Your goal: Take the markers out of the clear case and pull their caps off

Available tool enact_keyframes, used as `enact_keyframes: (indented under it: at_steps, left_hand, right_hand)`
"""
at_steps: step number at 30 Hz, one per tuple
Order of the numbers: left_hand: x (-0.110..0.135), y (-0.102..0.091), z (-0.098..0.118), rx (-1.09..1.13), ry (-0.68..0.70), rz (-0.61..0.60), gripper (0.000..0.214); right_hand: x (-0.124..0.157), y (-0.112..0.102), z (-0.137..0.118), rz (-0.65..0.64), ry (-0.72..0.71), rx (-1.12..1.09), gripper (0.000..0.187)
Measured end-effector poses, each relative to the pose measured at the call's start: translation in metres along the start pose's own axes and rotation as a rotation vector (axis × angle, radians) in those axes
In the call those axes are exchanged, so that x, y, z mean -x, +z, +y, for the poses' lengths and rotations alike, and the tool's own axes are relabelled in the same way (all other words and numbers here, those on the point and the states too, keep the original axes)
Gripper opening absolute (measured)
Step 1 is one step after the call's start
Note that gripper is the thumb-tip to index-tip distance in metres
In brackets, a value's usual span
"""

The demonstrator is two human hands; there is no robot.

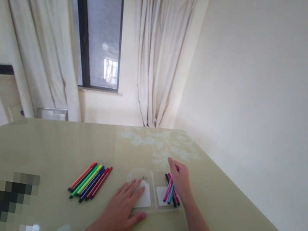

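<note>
Left hand (124,207): laid flat, fingers spread wide, nothing held. Palm and fingertips are pressed on the half of the clear case (139,174) directly beneath it, over a white card (145,201) seen through the plastic. Right hand (180,179): fingers are curled down over a small bunch of markers (170,196) lying in the other half of the case, just under the hand. Contact with the bunch is noted, but whether any marker is actually pinched cannot be told, as the fingertips are hidden behind the hand itself. The case is opened flat, one half under each hand, both halves resting on the table (51,142). To the outer side of the left hand, apart from the case, a row of loose markers (90,181) is laid side by side. Risks, as judged: the table top looks glossy, so the light case could be slid sideways by a push from the right hand if the left-hand pressure is eased. The bunch lies crossed rather than parallel, so a marker could be levered over the shallow rim. The loose row is round-bodied and could be set rolling by a brush from the left wrist.
</note>
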State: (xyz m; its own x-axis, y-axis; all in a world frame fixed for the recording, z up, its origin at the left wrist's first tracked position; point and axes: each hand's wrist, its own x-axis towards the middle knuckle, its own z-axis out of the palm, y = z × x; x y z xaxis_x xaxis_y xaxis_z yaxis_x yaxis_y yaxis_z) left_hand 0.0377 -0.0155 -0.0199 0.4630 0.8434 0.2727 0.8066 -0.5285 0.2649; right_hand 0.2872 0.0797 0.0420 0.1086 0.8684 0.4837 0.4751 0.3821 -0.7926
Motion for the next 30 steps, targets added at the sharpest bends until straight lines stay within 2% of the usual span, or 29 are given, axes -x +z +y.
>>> enact_keyframes:
  at_steps: [2, 4, 6, 8, 11, 13, 14, 16, 17, 20, 23, 27, 30]
  left_hand:
    - [0.000, 0.000, 0.001, -0.034, 0.033, 0.077, 0.075]
    - [0.000, -0.001, 0.004, -0.078, 0.034, 0.166, 0.079]
    - [-0.002, -0.001, 0.008, -0.134, 0.002, 0.242, 0.079]
    - [-0.006, 0.000, 0.010, -0.202, -0.024, 0.292, 0.069]
    - [-0.011, 0.003, 0.004, -0.304, -0.044, 0.294, 0.051]
    - [-0.011, -0.001, -0.006, -0.384, -0.119, 0.261, 0.048]
    - [-0.010, -0.004, -0.012, -0.434, -0.180, 0.240, 0.047]
    - [-0.006, -0.014, -0.025, -0.551, -0.307, 0.197, 0.044]
    - [-0.004, -0.020, -0.031, -0.603, -0.353, 0.174, 0.042]
    - [0.004, -0.032, -0.042, -0.689, -0.406, 0.133, 0.038]
    - [0.006, -0.037, -0.046, -0.671, -0.431, 0.129, 0.036]
    - [0.002, -0.040, -0.046, -0.586, -0.488, 0.167, 0.038]
    - [-0.001, -0.037, -0.039, -0.449, -0.415, 0.226, 0.033]
  right_hand:
    - [0.003, 0.002, -0.005, 0.166, 0.049, -0.061, 0.056]
    - [0.013, 0.013, -0.015, 0.188, 0.058, -0.100, 0.054]
    - [0.029, 0.033, -0.027, 0.047, 0.014, -0.128, 0.053]
    - [0.046, 0.053, -0.039, -0.122, -0.022, -0.150, 0.049]
    - [0.055, 0.067, -0.048, -0.322, -0.010, -0.221, 0.047]
    - [0.047, 0.059, -0.040, -0.327, 0.020, -0.208, 0.046]
    - [0.040, 0.051, -0.032, -0.261, 0.014, -0.146, 0.046]
    - [0.024, 0.033, -0.013, -0.124, -0.046, 0.156, 0.042]
    - [0.017, 0.025, -0.002, -0.108, -0.070, 0.327, 0.040]
    - [0.008, 0.011, 0.022, -0.184, -0.098, 0.637, 0.031]
    - [0.009, 0.013, 0.030, -0.206, -0.078, 0.747, 0.023]
    - [0.011, 0.019, 0.030, -0.181, -0.086, 0.788, 0.023]
    - [0.009, 0.020, 0.032, -0.174, -0.094, 0.769, 0.024]
